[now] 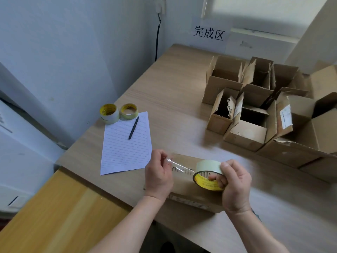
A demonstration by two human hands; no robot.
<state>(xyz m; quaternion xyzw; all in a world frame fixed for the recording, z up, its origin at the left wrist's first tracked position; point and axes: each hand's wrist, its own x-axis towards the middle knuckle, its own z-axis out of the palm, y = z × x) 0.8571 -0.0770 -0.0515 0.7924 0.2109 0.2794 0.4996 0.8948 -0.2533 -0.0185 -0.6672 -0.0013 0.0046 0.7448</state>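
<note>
My right hand (235,185) grips a roll of clear tape (206,170) with a yellow core, thumb on the outside and fingers through the hole. My left hand (158,172) pinches the free end of the tape strip (179,167), which stretches from the roll toward the left. Both hands hover just above a closed flat cardboard box (189,190) lying near the front edge of the wooden table (173,92). My hands hide much of the box's top.
A lined sheet of paper (124,148) with a black pen (133,128) lies to the left, two more tape rolls (117,112) behind it. Several open cardboard boxes (255,99) crowd the right side. A sign hangs on the back wall (208,33).
</note>
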